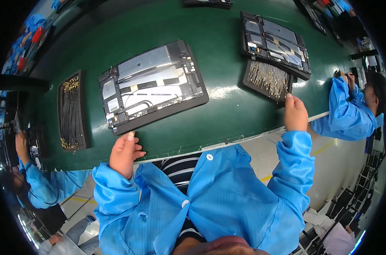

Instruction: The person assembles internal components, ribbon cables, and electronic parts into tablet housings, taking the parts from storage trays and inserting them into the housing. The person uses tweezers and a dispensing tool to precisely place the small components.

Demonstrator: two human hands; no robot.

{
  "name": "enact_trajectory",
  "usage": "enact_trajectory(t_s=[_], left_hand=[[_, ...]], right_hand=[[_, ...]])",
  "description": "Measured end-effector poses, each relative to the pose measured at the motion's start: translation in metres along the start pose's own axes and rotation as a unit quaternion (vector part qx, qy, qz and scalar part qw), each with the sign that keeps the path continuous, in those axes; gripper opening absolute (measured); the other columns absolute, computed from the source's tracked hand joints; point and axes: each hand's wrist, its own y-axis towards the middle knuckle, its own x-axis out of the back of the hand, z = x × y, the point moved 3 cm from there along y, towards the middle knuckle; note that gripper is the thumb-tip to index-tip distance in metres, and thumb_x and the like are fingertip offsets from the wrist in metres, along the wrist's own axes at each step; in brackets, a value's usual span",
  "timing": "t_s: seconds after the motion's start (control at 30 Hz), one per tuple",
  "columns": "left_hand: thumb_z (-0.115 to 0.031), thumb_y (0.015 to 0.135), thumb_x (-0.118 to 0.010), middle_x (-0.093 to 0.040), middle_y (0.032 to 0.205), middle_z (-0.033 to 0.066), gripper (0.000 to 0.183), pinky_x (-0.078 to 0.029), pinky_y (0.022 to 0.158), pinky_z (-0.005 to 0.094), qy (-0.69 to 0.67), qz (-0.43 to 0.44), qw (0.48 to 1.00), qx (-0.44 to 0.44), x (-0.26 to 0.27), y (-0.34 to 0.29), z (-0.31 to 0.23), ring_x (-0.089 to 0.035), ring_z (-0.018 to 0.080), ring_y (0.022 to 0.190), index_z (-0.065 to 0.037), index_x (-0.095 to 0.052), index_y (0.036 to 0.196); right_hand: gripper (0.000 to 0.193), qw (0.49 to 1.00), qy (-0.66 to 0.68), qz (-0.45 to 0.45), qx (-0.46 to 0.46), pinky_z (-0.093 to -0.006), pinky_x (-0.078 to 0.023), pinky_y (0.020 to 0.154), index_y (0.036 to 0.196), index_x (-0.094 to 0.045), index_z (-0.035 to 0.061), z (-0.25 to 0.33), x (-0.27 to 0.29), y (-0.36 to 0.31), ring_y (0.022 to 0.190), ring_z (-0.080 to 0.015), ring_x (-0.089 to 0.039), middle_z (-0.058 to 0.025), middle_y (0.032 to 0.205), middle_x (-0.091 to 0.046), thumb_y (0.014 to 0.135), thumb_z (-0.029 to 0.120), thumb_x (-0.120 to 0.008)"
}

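An opened tablet [152,83] lies on a dark foam pad [167,107] in front of me, its batteries, boards and black ribbon cables exposed. My left hand [125,154] is just below the pad's near left corner, fingers loosely bent and apart, with nothing visible in them. To the right, my right hand [295,114] pinches at the near right end of a bundle of thin cables [267,78] with brassy tips. That bundle rests on a dark foam tray [247,78]. A second opened tablet [276,42] overlaps the tray's far part and hides it.
Another foam tray [86,114] with long thin cables stands at the left of the green table [218,119]. Dark devices [208,3] sit at the far edge. Co-workers in blue sleeves are at the right [348,110] and left [48,187].
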Motion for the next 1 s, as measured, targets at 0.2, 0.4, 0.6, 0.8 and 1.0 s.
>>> enact_trajectory(t_s=[0.2,0.4,0.6,0.8,1.0], left_hand=[[-0.02,0.068,-0.06,-0.051,0.088,0.0129,0.036,-0.041,0.075,0.0379,0.457,0.0,0.734,-0.502,-0.038,-0.042,-0.031,-0.048,0.0295,0.083,-0.002,-0.05,0.097],[-0.018,0.059,-0.064,-0.051,0.09,0.0114,0.033,-0.042,0.07,0.0412,0.419,0.095,0.614,-0.662,-0.08,-0.068,-0.042,-0.05,0.0305,0.082,-0.005,-0.055,0.088],[-0.008,0.057,-0.06,-0.053,0.068,0.0067,0.023,-0.042,0.049,0.0293,0.399,0.125,0.693,-0.587,-0.079,-0.051,-0.034,-0.052,0.0199,0.059,-0.004,-0.056,0.079],[-0.002,0.054,-0.064,-0.053,0.072,0.0071,0.025,-0.042,0.059,0.0316,0.423,-0.001,0.669,-0.611,-0.087,-0.014,-0.037,-0.051,0.024,0.067,-0.005,-0.054,0.077],[-0.002,0.059,-0.06,-0.053,0.073,0.0075,0.019,-0.038,0.071,0.0355,0.474,-0.081,0.658,-0.579,-0.094,0.015,-0.039,-0.049,0.0261,0.078,-0.005,-0.053,0.077]], right_hand=[[0.026,0.979,0.12,0.146,0.082,-0.0278,-0.041,0.059,0.08,-0.056,0.0012,0.056,0.01,-0.056,0.067,-0.0207,-0.054,-0.0113,0.072,-0.057,0.075,0.027,-0.054],[0.024,0.727,0.223,0.582,0.288,-0.0276,-0.042,0.056,0.071,-0.057,0.0031,0.117,-0.045,-0.116,0.061,-0.02,-0.054,-0.0102,0.066,-0.056,0.075,0.027,-0.054],[0.029,0.706,0.278,0.619,0.202,-0.0262,-0.041,0.055,0.071,-0.055,0.0026,0.117,-0.07,-0.122,0.059,-0.0141,-0.051,-0.0078,0.063,-0.054,0.077,0.031,-0.051],[0.03,0.778,0.381,0.497,-0.044,-0.0216,-0.037,0.048,0.079,-0.051,0.0013,0.134,-0.097,-0.103,0.051,-0.0082,-0.042,-0.0026,0.062,-0.048,0.078,0.031,-0.049],[0.03,0.773,0.544,0.327,0.001,-0.0218,-0.038,0.052,0.09,-0.046,-0.0016,0.16,-0.105,-0.076,0.057,-0.0094,-0.045,-0.0063,0.071,-0.051,0.081,0.027,-0.045]])
